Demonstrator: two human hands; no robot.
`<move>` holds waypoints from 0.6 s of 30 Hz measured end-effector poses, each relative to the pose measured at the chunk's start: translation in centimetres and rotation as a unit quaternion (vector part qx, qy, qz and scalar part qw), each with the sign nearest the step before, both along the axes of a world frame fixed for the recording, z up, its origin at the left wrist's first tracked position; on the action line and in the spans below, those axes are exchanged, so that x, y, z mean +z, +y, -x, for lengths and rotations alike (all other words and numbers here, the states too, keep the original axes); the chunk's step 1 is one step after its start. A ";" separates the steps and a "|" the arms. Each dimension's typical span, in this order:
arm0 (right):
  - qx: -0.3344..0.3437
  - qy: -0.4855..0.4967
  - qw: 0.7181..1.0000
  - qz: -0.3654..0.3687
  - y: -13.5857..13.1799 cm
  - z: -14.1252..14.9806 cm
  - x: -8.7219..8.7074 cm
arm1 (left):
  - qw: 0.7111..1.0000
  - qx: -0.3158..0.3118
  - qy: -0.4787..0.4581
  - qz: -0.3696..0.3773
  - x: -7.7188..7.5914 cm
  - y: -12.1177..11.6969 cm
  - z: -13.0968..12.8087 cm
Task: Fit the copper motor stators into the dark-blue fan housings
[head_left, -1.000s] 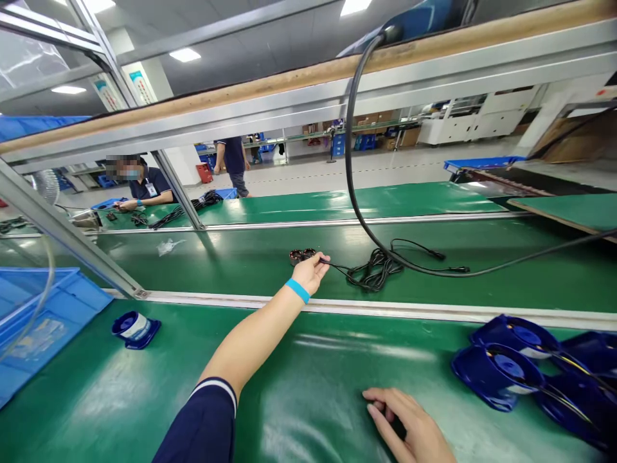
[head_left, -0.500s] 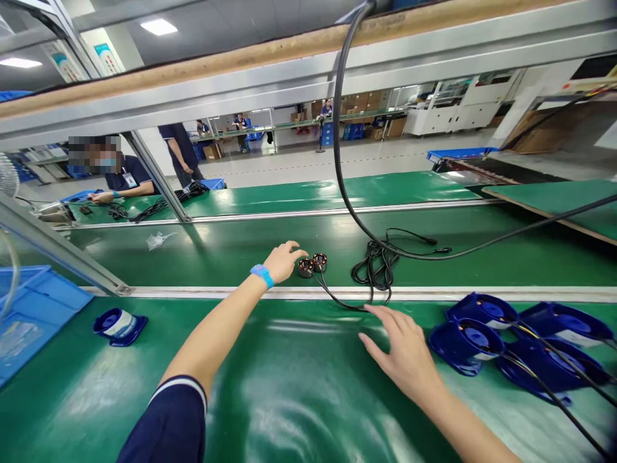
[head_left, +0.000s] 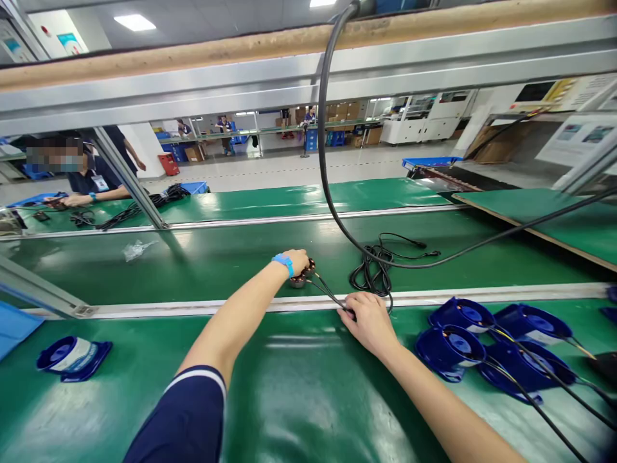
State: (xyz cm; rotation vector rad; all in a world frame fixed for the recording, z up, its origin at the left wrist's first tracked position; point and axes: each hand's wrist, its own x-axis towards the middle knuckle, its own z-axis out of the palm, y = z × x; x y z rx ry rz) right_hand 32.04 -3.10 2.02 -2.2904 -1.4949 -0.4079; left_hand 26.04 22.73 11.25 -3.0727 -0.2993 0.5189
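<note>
My left hand (head_left: 299,261), with a blue band at the wrist, reaches over two small round motor stators (head_left: 297,281) with copper windings on the far green belt. Its fingers curl down around one stator, which they partly cover. Short wires lead from the stators to a black cable (head_left: 330,294). Just over the white rail, my right hand (head_left: 369,316) is closed on that cable, thumb and fingers together. Behind the right hand, the rest of the black cable lies in a loose coil (head_left: 371,276) with its plug ends to the right.
Several blue round fan housings (head_left: 450,347) with wires stand at the right. A single blue housing (head_left: 72,357) sits at the left. A thick black cable (head_left: 325,148) hangs in front from the metal beam (head_left: 216,96). Across the belt, a co-worker (head_left: 91,170) handles parts.
My left hand has moved onto the stators and curled its fingers. The right hand has moved left and closed on the cable. The view has shifted slightly right.
</note>
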 end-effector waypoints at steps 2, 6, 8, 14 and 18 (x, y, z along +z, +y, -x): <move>-0.014 -0.005 1.000 -0.017 -0.4 -1.1 0.5 | 1.000 0.014 -0.002 -0.019 1.2 1.0 3.0; -0.052 -0.009 0.997 -0.063 0.6 -3.1 1.0 | 0.996 0.070 -0.003 -0.056 4.0 1.8 11.8; -0.054 -0.006 0.995 -0.087 1.5 -3.3 1.5 | 0.993 0.100 0.006 -0.063 4.7 0.8 16.3; 0.091 0.011 0.991 -0.098 -1.7 1.7 4.5 | 0.985 0.163 0.039 -0.036 2.0 -5.2 25.7; 0.185 0.016 0.982 -0.047 -10.2 6.1 4.8 | 0.984 0.174 0.041 -0.019 0.1 -8.6 28.0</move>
